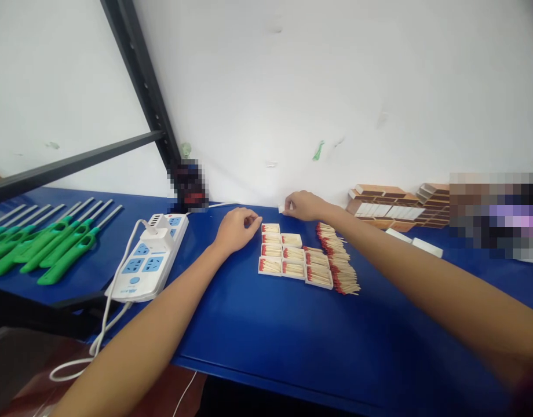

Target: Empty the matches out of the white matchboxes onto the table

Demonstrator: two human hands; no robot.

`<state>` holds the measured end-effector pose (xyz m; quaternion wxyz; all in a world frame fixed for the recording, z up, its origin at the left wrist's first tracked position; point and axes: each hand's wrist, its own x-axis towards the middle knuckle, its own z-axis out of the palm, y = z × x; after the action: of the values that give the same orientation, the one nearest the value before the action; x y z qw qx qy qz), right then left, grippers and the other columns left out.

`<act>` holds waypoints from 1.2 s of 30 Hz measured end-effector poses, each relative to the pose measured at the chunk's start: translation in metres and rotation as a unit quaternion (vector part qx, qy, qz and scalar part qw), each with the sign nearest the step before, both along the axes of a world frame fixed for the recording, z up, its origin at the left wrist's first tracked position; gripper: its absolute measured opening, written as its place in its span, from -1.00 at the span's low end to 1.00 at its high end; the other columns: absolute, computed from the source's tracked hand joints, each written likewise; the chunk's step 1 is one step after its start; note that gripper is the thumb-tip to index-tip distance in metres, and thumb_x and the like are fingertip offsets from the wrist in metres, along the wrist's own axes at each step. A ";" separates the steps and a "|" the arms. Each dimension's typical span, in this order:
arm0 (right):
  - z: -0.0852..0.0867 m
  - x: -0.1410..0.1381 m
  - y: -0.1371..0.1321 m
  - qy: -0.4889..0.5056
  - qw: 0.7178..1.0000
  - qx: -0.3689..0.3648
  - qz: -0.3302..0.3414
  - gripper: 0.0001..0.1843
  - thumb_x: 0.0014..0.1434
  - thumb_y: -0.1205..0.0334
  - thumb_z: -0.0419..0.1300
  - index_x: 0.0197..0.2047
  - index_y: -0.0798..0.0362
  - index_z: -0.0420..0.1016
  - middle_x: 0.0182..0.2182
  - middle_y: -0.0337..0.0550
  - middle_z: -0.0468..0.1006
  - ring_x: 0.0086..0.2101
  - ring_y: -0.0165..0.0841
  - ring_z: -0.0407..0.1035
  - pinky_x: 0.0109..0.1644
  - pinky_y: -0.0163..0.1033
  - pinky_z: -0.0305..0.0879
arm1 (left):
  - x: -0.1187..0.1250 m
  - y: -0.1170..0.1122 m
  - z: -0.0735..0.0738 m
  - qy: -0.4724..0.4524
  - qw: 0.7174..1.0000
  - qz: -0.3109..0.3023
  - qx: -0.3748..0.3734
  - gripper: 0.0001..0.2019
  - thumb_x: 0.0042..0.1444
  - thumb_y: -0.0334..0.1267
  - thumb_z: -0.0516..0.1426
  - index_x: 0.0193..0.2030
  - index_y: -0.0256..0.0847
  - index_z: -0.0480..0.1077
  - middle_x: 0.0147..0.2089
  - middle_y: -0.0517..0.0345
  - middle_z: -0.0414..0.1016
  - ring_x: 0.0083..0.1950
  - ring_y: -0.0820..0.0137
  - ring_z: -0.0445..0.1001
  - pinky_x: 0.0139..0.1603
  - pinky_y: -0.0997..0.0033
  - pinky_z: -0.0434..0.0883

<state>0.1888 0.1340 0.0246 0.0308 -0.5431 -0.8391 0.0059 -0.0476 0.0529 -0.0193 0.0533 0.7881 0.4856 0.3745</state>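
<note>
Several small white trays filled with red-tipped matches (288, 258) lie in rows on the blue table (270, 336). A loose pile of matches (338, 258) lies along their right side. My left hand (235, 229) rests curled just left of the back tray, its fingers closed; whatever is in them is hidden. My right hand (302, 205) is behind the trays, pinching a small white tray (283, 208) by the wall.
Brown matchbox sleeves (386, 208) are stacked at the back right, with two white trays (416, 242) in front. A white power strip (149, 258) with its cord lies to the left. Green long-nosed lighters (44, 240) line the far left. A black metal frame (140, 87) stands behind.
</note>
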 end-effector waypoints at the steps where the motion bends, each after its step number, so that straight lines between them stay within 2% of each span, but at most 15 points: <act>1: -0.001 0.002 0.000 -0.001 1.000 -0.001 0.007 -0.76 0.28 0.08 0.34 -0.08 0.03 0.69 -0.08 -0.03 0.72 -0.12 -0.22 0.56 -0.07 -0.26 0.36 | 0.000 0.000 0.000 0.002 1.000 -0.001 -0.001 -0.79 0.32 -0.19 0.19 -0.33 -0.17 0.54 -0.34 0.14 0.60 -0.29 0.31 0.50 -0.18 0.26 0.40; 5: -0.007 0.009 0.001 0.002 1.000 0.014 0.008 -0.75 0.32 0.10 0.28 -0.06 0.06 0.67 -0.04 0.01 0.70 -0.10 -0.20 0.54 -0.06 -0.24 0.35 | 0.000 0.001 0.000 0.009 1.000 -0.004 -0.002 -0.78 0.32 -0.18 0.19 -0.35 -0.16 0.54 -0.34 0.15 0.60 -0.29 0.31 0.50 -0.18 0.25 0.40; 10: -0.008 0.024 0.000 0.002 1.000 0.017 0.002 -0.73 0.32 0.08 0.28 -0.08 0.09 0.67 -0.10 0.03 0.70 -0.13 -0.19 0.54 -0.11 -0.24 0.34 | 0.000 -0.001 0.002 0.007 1.000 0.002 -0.003 -0.74 0.34 -0.14 0.16 -0.35 -0.17 0.54 -0.33 0.11 0.61 -0.27 0.29 0.52 -0.17 0.25 0.40; 14: -0.001 0.039 -0.012 0.014 1.000 0.012 0.023 -0.68 0.31 0.12 0.27 0.05 0.07 0.66 -0.17 -0.03 0.70 -0.19 -0.23 0.54 -0.12 -0.23 0.32 | 0.001 -0.002 0.003 0.005 1.000 0.000 -0.004 -0.72 0.34 -0.13 0.16 -0.37 -0.17 0.54 -0.33 0.11 0.61 -0.27 0.29 0.52 -0.18 0.26 0.40; 18: 0.015 0.058 -0.032 0.037 0.998 0.023 0.039 -0.56 0.35 0.13 0.19 0.23 0.06 0.56 -0.26 -0.11 0.69 -0.28 -0.27 0.52 -0.16 -0.23 0.29 | 0.002 -0.002 0.005 0.003 1.000 -0.002 -0.001 -0.72 0.34 -0.12 0.17 -0.37 -0.17 0.54 -0.33 0.11 0.61 -0.28 0.29 0.52 -0.19 0.26 0.38; 21: 0.030 0.087 -0.049 0.059 0.997 0.032 0.028 -0.59 0.35 0.12 0.13 0.12 0.11 0.61 -0.36 -0.12 0.66 -0.36 -0.27 0.49 -0.22 -0.20 0.28 | 0.001 -0.003 0.006 0.004 1.000 -0.001 0.004 -0.71 0.34 -0.12 0.16 -0.38 -0.18 0.53 -0.34 0.11 0.61 -0.28 0.30 0.52 -0.20 0.26 0.38; 25: 0.040 0.147 -0.078 0.074 0.997 0.001 -0.006 -0.69 0.30 0.01 0.18 -0.16 0.02 0.65 -0.38 -0.11 0.64 -0.39 -0.28 0.46 -0.28 -0.20 0.26 | 0.001 -0.003 0.005 0.007 1.000 -0.002 0.009 -0.73 0.33 -0.13 0.17 -0.37 -0.17 0.53 -0.34 0.12 0.60 -0.28 0.30 0.51 -0.19 0.26 0.38; 28: 0.034 0.193 -0.105 0.057 0.994 -0.088 -0.028 -0.70 0.23 -0.06 0.24 -0.24 -0.03 0.65 -0.42 -0.08 0.62 -0.45 -0.24 0.43 -0.34 -0.16 0.26 | 0.001 -0.002 0.004 0.010 1.000 -0.008 0.009 -0.74 0.33 -0.13 0.17 -0.36 -0.17 0.53 -0.34 0.13 0.60 -0.29 0.31 0.51 -0.19 0.26 0.38; 30: 0.025 0.216 -0.121 0.077 0.992 -0.081 -0.054 -0.74 0.18 -0.03 0.28 -0.22 -0.04 0.64 -0.34 0.01 0.65 -0.39 -0.19 0.48 -0.29 -0.13 0.32 | 0.001 -0.001 0.003 0.013 1.000 -0.011 0.009 -0.74 0.33 -0.13 0.17 -0.35 -0.16 0.53 -0.34 0.13 0.60 -0.30 0.31 0.50 -0.19 0.26 0.38; 33: 0.011 0.234 -0.136 0.105 0.988 -0.079 -0.077 -0.74 0.20 -0.04 0.25 -0.21 -0.06 0.63 -0.32 0.05 0.65 -0.37 -0.15 0.51 -0.26 -0.10 0.35 | 0.000 0.000 0.003 0.014 1.000 -0.008 0.011 -0.74 0.33 -0.12 0.17 -0.34 -0.16 0.54 -0.33 0.12 0.60 -0.31 0.31 0.49 -0.20 0.26 0.38; 36: 0.001 0.238 -0.137 0.128 0.986 -0.066 -0.089 -0.74 0.18 -0.05 0.26 -0.21 -0.07 0.63 -0.37 0.05 0.63 -0.39 -0.15 0.50 -0.27 -0.09 0.33 | -0.001 0.000 0.003 0.018 1.000 -0.006 0.011 -0.73 0.33 -0.12 0.17 -0.36 -0.16 0.54 -0.34 0.11 0.61 -0.32 0.31 0.49 -0.21 0.25 0.38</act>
<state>0.4267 -0.0031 0.0260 0.1019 -0.6114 -0.7742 0.1281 -0.0486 0.0527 -0.0163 0.0378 0.7982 0.4776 0.3652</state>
